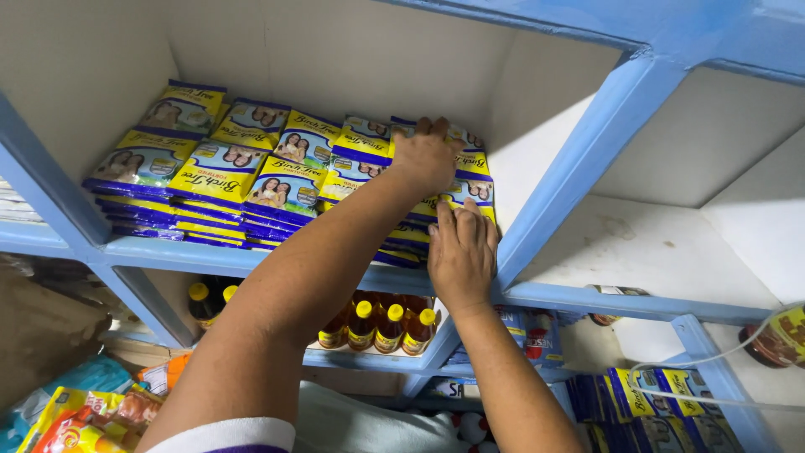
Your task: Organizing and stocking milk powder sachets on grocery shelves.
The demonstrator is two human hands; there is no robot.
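Far left of the frame we've got the blue-painted wooden shelf frame [587, 159] with white-backed cubbies. In the upper-left cubby sit flat yellow-and-blue foil pouches [214, 172] in overlapping rows, stacked several deep, running from the left wall toward the centre.

Bottom left there's a jumble of orange and yellow snack bags [75, 419] and a brown cardboard box [42, 335] beside them.

Moving toward the middle: our left hand [426, 155] reaches in from the lower left, palm down, fingers spread flat over the rightmost back stack of pouches. It's pressing on top, not curled around anything, so open and resting on the packs.

Just right and lower in the frame, our right hand [461, 252] lies flat on the front right stack of the same pouches, fingers together and pointing up, at the front lip of the shelf. Also not gripping, just laid on it.

Under the hands, the lower cubby holds small amber bottles with yellow caps [381, 327] standing upright in a row.

Right side: the neighbouring cubby shows bare stained white board [637, 243]. Lower right, more blue-and-yellow sachets [646, 394], a white cord [713, 361], and a dark jar [767, 344] at the edge.
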